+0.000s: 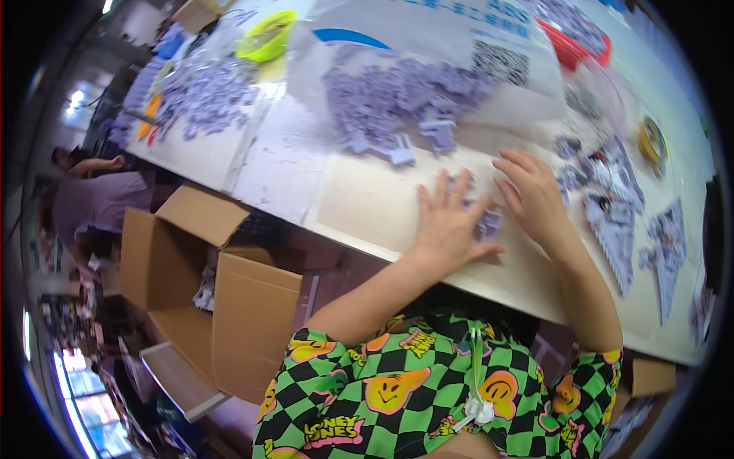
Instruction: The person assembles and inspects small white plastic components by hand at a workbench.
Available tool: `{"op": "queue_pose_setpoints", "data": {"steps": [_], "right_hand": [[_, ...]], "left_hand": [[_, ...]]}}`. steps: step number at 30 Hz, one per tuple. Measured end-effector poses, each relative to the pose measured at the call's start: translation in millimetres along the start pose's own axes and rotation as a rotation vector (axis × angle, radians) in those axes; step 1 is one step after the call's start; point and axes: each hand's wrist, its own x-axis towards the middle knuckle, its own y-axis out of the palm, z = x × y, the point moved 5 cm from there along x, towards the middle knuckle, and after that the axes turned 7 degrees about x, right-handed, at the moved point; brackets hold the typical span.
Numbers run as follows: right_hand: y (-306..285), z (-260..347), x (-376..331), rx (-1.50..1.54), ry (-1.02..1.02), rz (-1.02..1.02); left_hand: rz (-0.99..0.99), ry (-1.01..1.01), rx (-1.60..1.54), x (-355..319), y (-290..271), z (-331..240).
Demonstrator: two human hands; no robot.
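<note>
Two flat, open hands at frame centre: left hand (446, 220) and right hand (534, 195) pressing small lilac plastic parts (487, 222) against the pale surface (367, 206), nothing gripped. Sorting stage, apparently; next, pinching single pieces needs curled fingertips. Big lilac heap (397, 96) above.

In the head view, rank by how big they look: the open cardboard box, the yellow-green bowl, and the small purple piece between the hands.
1. cardboard box, nearer the camera
2. yellow-green bowl, farther off
3. purple piece

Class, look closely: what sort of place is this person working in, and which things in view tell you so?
Probably a small workshop or packing room: a long worktable heaped with small purple parts, an open cardboard box beside it, and another person further along.
</note>
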Motion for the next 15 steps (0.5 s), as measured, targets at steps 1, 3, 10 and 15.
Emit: {"op": "queue_pose_setpoints", "data": {"steps": [1, 3, 10, 15], "right_hand": [[2, -1, -1, 0.041, -0.001, -0.028], [9, -2, -7, 0.078, -0.04, -0.03], [10, 2, -9, 0.169, -0.057, -0.018], [11, -4, -10, 0.211, -0.038, 0.0]], "left_hand": [[-0.039, 0.041, -0.014, -1, 0, -3], [-0.094, 0.073, -0.014, -3, -3, -3], [-0.235, 0.193, -0.183, -3, -13, -5], [-0.245, 0.203, -0.189, 9, -20, -3]]}}
